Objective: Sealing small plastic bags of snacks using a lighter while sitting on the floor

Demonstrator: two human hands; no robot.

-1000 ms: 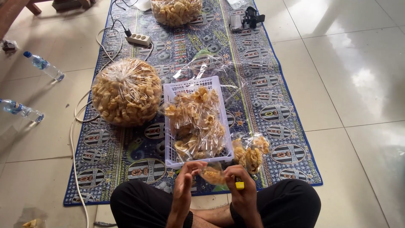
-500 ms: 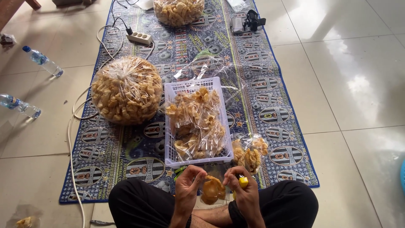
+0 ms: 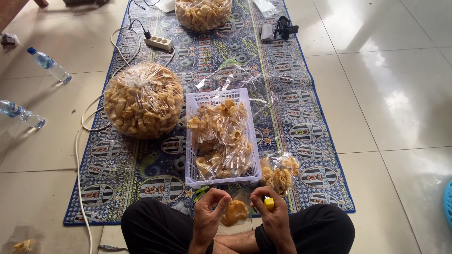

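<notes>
Small clear bag of golden crackers (image 3: 235,211) sits low in the middle of the view, held up between both hands over the person's crossed legs in black trousers (image 3: 155,228). Farthest left, two plastic water bottles (image 3: 49,65) lie on the tiled floor, and a white cable (image 3: 80,155) runs down the mat's edge. On the blue patterned mat (image 3: 310,117) rests a big round tied bag of crackers (image 3: 142,99), with a white power strip (image 3: 158,43) beyond it. The left hand (image 3: 209,214) has its fingers curled, thumb and fingertips pinching the left edge of the small bag. Just beyond the hands stands a white plastic basket (image 3: 221,96) filled with packed bags of the same snack. At the top of the mat sits another large bag of crackers (image 3: 203,13). The right hand (image 3: 273,214) pinches the bag's right edge and also grips a small yellow object (image 3: 269,203) (too small to tell what it is). Right of the basket lie a few more packed bags (image 3: 280,171), and a small black device (image 3: 278,29) sits at the mat's far right corner.
</notes>
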